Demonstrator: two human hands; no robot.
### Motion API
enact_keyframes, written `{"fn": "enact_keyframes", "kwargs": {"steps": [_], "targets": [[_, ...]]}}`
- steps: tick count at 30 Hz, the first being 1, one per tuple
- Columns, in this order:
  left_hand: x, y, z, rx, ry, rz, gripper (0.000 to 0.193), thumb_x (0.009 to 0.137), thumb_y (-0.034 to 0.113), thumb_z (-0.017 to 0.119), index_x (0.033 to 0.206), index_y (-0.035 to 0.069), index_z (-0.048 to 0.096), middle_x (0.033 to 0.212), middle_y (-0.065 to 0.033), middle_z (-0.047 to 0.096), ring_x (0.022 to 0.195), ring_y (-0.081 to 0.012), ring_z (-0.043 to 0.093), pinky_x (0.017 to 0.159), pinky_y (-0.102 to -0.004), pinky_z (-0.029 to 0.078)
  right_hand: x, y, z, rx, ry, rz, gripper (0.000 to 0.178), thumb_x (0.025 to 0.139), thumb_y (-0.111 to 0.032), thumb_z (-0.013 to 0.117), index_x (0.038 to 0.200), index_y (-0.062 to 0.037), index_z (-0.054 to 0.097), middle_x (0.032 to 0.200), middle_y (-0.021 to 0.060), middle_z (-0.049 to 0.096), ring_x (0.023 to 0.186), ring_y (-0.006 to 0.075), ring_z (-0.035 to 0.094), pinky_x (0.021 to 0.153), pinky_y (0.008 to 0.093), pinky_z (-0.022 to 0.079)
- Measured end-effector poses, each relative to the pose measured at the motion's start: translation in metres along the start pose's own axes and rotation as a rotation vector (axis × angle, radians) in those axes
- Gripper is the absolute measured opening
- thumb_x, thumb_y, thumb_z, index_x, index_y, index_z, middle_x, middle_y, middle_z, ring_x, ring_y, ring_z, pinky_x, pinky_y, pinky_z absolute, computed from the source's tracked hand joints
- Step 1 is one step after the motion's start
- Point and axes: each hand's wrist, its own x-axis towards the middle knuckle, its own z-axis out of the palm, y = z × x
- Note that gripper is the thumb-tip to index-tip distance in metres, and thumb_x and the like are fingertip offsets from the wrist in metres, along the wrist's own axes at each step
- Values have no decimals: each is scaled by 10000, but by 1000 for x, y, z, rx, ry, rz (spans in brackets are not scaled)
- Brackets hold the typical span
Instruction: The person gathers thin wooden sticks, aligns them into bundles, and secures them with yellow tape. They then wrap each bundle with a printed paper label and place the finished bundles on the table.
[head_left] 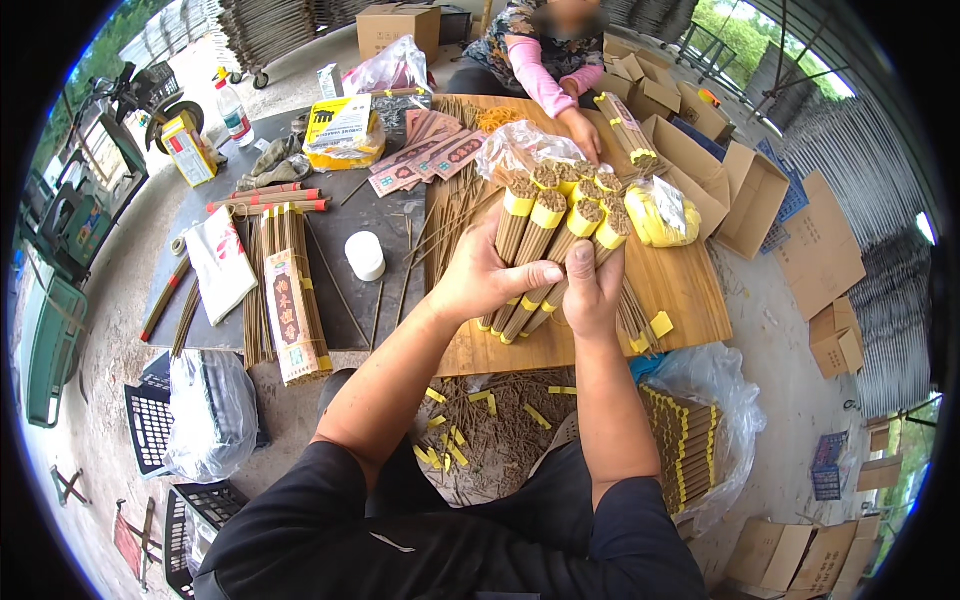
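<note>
Both my hands are wrapped round a thick cluster of incense stick bundles point(545, 232), each bound with a yellow paper band near its top end. My left hand point(488, 268) grips the cluster from the left, its thumb laid across the front. On the right side my right hand point(594, 290) presses against the bundles with its thumb pointing up. The cluster is tilted over the wooden board point(470, 352), its upper ends facing away from me. Behind it lies crumpled clear plastic point(525, 148). Some fingers are hidden behind the bundles.
Printed paper labels point(440, 150), a white round container point(365, 256) and labelled incense bundles point(290, 300) lie on the table. Across it, a co-worker's hand point(580, 135) rests near a yellow plastic pack point(660, 215). A plastic-lined container of bundles point(685, 440) stands by my right leg.
</note>
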Motion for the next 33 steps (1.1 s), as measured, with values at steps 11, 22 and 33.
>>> {"fn": "enact_keyframes", "kwargs": {"steps": [11,22,33], "targets": [[-2,-6,-2,18,-62,1,811,910,292,809,1518,-23,375,1404,-120,579,1281,-192,550,1112,-370,427,-7,6,4,99,12,76,838,1060,-577,370,1582,63,229,1521,191,433,1387,276,456,1168,422,344],[-5,-12,-3,47,34,-12,697,977,260,724,1515,-23,384,1371,-148,619,1259,-221,591,1090,-379,446,-10,14,5,233,-5,91,790,1074,-536,365,1600,32,203,1573,182,388,1437,284,410,1197,430,309],[-5,-15,-3,54,54,63,604,1016,296,662,1485,2,418,1318,-149,651,1215,-219,618,1042,-372,475,-6,-8,28,222,114,82,764,1072,-484,342,1596,58,212,1541,209,410,1418,290,428,1184,418,323]]}}
